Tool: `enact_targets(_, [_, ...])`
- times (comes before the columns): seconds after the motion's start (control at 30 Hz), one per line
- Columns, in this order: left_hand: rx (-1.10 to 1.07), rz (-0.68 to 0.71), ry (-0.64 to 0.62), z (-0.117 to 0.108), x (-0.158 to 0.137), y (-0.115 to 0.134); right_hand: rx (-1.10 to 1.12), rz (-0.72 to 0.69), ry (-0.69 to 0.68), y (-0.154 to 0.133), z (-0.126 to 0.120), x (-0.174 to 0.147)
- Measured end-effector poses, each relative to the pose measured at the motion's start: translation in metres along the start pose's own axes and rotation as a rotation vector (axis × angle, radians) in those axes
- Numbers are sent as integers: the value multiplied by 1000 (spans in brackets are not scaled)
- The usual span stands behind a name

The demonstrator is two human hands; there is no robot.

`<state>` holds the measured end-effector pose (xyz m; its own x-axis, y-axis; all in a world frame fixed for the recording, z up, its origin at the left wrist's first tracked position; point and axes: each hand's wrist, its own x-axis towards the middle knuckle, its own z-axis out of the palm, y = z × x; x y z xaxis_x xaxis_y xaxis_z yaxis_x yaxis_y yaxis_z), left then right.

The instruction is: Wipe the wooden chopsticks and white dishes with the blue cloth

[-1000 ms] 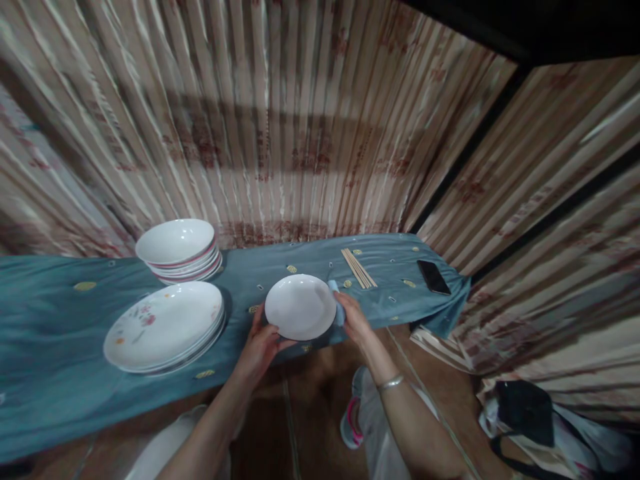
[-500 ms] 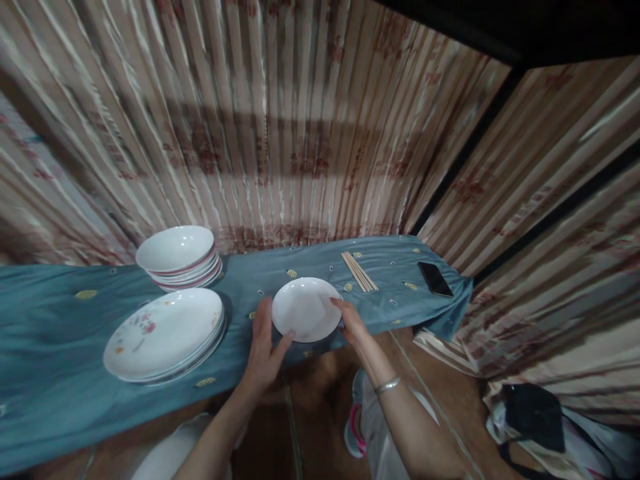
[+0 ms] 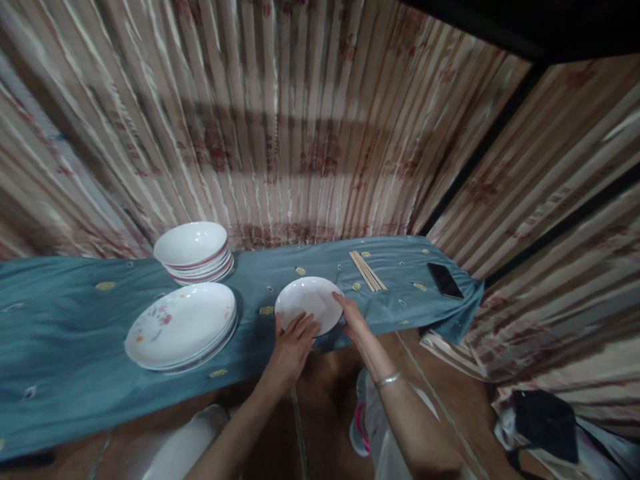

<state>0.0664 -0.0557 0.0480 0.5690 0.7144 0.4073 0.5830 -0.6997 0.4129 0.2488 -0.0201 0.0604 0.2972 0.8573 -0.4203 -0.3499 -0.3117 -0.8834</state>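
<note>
A shallow white bowl (image 3: 300, 297) is tilted toward me near the front edge of the cloth-covered table. My right hand (image 3: 353, 320) grips its right rim, thumb on the inside and the other fingers mostly hidden beneath. Over the near left rim lies my left hand (image 3: 295, 343), its fingers stretched out across the bowl's inner surface. To the left, a stack of oval white plates (image 3: 183, 327) with a flower print sits close to the front edge. Behind it stands a stack of larger white bowls (image 3: 193, 245) with red bands.
Several wooden chopsticks (image 3: 368, 271) lie right of the bowl, and a black phone (image 3: 445, 280) rests farther right on the blue tablecloth (image 3: 260, 267). A pleated patterned curtain (image 3: 300, 133) hangs behind. A dark bag (image 3: 545, 427) is at lower right.
My left hand has moved from beside the bowl's left rim to over its near rim, fingers now inside. My right hand keeps its grip. The view has shifted slightly left.
</note>
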Motion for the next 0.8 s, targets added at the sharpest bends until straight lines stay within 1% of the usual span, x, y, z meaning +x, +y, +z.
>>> enact_targets(0.13, [-127, -44, -5, 0, 1, 2, -23, -54, -31, 4, 3, 2])
enact_targets(0.27, [-257, -78, 56, 8, 0, 3, -45, -184, -90, 9, 9, 2])
enact_targets(0.33, [-329, -114, 111, 9, 0, 4, -73, -262, -72, 13, 13, 2])
enact_targets(0.4, [-421, -163, 179, 4, 1, 7, -115, -352, -21, 17, 16, 1])
enact_targets(0.47, [-544, -246, 253, -6, 2, 11, -156, -458, 18, 20, 18, 0])
enact_targets(0.53, [-699, -398, 336, -19, 4, 13, -190, -557, 31, 20, 19, -3])
enact_targets(0.6, [-926, -588, 409, -30, 5, 14, -221, -631, 46, 17, 18, -6])
enact_targets(0.67, [-1184, -726, 504, -36, 7, 14, -272, -682, 76, 10, 16, -12])
enact_targets(0.73, [-1377, -786, 582, -38, 8, 13, -357, -749, 94, 2, 17, -20])
enact_targets(0.8, [-1453, -799, 622, -37, 10, 13, -486, -870, 69, -3, 23, -33])
